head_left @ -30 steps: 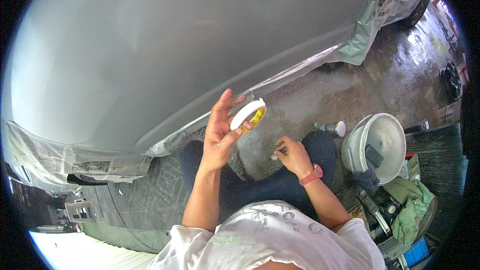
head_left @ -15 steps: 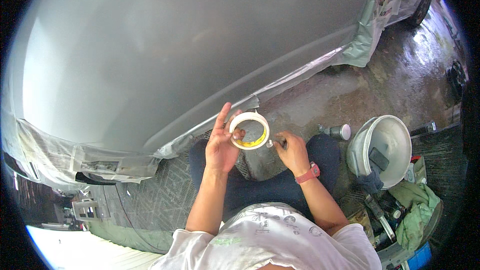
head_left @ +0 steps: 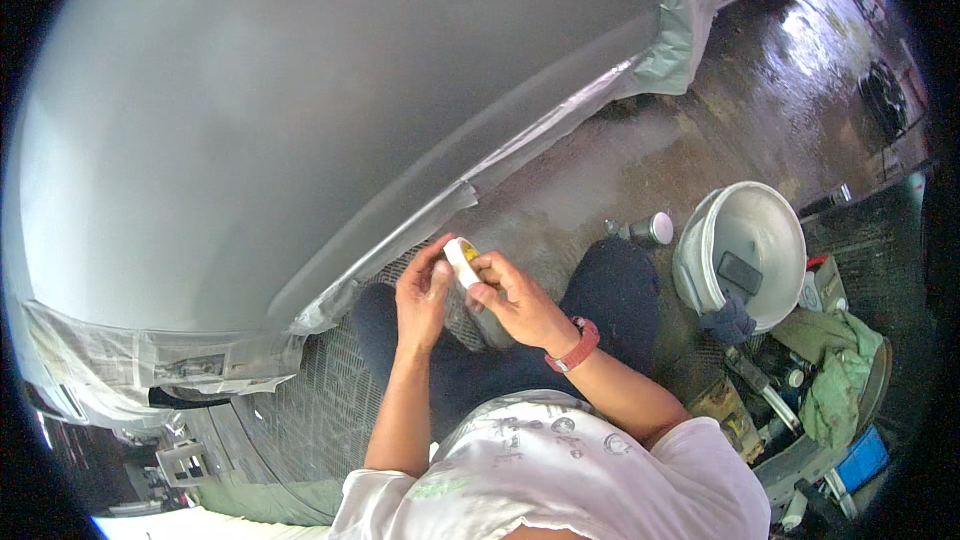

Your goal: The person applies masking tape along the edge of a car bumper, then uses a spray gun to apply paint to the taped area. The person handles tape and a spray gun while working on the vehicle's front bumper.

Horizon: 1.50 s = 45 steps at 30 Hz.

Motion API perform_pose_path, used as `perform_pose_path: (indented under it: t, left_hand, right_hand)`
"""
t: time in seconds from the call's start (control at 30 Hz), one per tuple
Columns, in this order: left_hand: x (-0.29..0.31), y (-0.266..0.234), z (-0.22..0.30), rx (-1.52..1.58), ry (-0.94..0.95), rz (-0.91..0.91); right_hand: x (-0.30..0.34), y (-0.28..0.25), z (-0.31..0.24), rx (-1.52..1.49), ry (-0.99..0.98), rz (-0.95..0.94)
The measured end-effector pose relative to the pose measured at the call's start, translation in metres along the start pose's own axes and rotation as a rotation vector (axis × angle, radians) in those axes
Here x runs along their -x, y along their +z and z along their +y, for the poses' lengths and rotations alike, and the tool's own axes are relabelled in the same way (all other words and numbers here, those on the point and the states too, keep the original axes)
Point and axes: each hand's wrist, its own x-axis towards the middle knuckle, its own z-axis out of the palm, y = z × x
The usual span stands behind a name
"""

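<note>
- Floor extends from the film-edged lower border of the grey panel to the bucket, right of centre.
- Left hand and right hand: both gripping the tape roll, frame centre.
- Roll's lower right portion: covered by right fingers; loose tape end cannot be confirmed.
- Panel: cut off at top.
- Metal can: beside bucket.
- Green cloth: lower right.

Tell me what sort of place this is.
Probably a vehicle body or paint workshop: a large grey body panel edged with masking sheets, and a roll of tape.
</note>
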Motion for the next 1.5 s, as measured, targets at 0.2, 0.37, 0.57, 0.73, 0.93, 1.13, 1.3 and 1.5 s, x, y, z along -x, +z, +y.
perform_pose_path:
  t: [0.2,0.37,0.57,0.73,0.93,1.13,1.3,1.5]
  left_hand:
    - [-0.002,-0.006,-0.004,0.014,0.059,0.113]
    - [0.001,-0.008,0.015,-0.351,0.23,0.148]
    - [0.009,-0.017,0.004,-0.203,0.237,0.335]
    - [-0.003,-0.053,-0.017,0.252,0.006,0.26]
    - [0.027,0.008,0.009,0.279,-0.211,-0.009]
    - [0.033,0.025,0.015,-0.064,0.011,-0.038]
    - [0.035,0.023,0.016,-0.221,0.089,-0.116]
    - [0.031,0.018,0.006,-0.253,0.027,-0.056]
  right_hand:
    - [0.006,0.006,-0.009,0.215,-0.106,0.033]
    - [0.005,0.001,0.001,-0.011,0.177,-0.095]
    - [0.018,0.017,-0.001,0.539,-0.308,0.127]
    - [0.043,0.034,-0.031,-0.361,0.061,-0.108]
    - [0.016,0.017,0.04,-0.995,0.26,0.103]
    - [-0.006,-0.001,0.009,-0.303,0.018,0.35]
    - [-0.026,-0.019,0.009,-0.064,0.046,0.505]
    - [-0.025,-0.018,-0.015,0.188,-0.126,0.663]
